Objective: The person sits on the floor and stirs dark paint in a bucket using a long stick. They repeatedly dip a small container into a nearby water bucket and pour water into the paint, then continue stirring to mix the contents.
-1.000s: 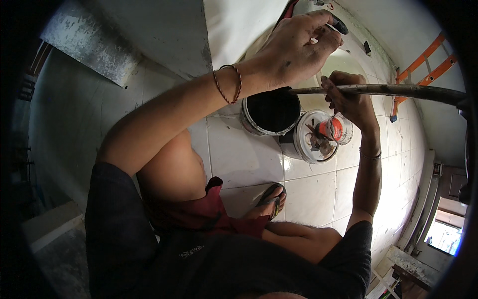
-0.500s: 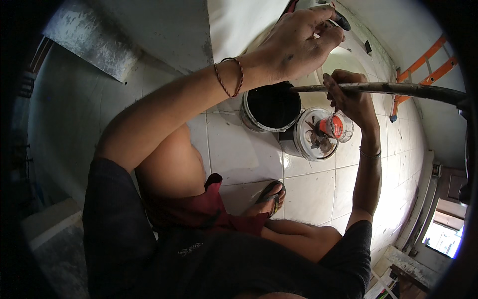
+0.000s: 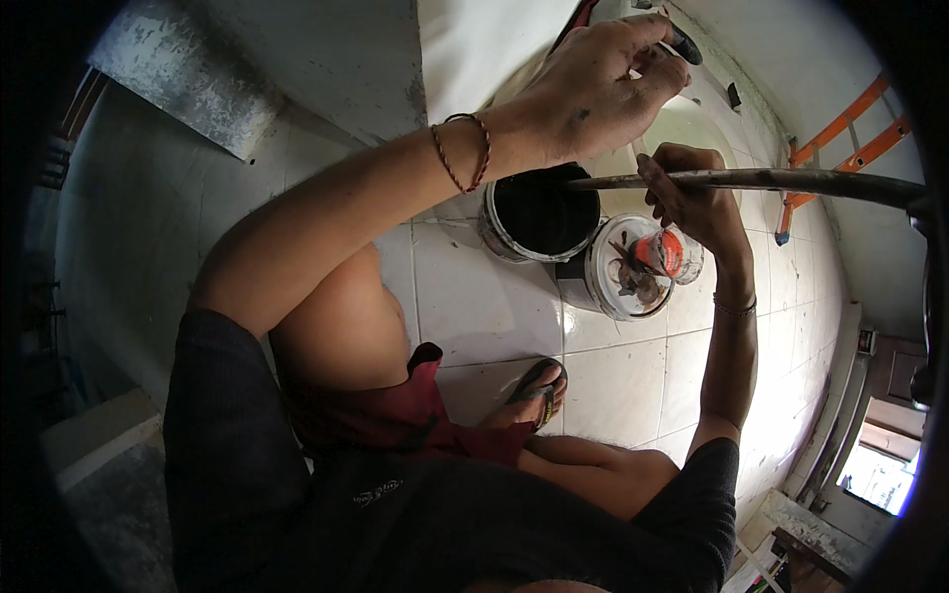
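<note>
Rod [image 3: 811,181] gripped in right hand [image 3: 700,206], end at bucket [image 3: 534,256]; left hand [image 3: 598,97] near, cannot tell if holding.

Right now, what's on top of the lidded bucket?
An orange-red container and brownish scraps sit on its whitish lid. The lid beneath them is covered, and the contents cannot be seen.

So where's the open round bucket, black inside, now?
In the head view, the bucket stands right of centre on pale tiles, between the left wrist and the white-lidded round bucket.
</note>
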Available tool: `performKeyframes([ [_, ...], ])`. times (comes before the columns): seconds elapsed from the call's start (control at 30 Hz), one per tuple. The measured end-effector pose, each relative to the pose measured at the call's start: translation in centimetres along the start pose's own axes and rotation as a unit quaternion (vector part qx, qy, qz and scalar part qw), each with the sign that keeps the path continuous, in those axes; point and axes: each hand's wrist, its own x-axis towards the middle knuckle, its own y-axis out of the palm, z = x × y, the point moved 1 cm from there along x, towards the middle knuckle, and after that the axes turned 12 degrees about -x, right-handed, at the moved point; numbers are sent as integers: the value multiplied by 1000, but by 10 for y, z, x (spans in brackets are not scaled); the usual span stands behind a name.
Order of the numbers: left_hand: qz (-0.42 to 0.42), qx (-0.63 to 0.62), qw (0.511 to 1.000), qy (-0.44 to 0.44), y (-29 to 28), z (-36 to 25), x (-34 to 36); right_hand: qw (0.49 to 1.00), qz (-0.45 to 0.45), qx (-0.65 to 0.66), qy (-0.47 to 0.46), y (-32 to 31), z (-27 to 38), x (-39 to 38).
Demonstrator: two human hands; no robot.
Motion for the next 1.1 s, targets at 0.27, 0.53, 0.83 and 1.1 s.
performKeyframes([
  [0.27,-8,-4,1000,1,0,1,-1,999,13,-5,-50,-7,-4,0],
  [0.53,-9,12,1000,20,2,7,0,991,40,-78,-103,-19,-8,-3],
  [0.83,-6,-3,999,-35,1,1,-3,993,51,-70,-81,-30,-13,-7],
  [1.1,1,-12,1000,-16,2,-2,-3,996,33,-69,-55,-33,-7,-9],
])
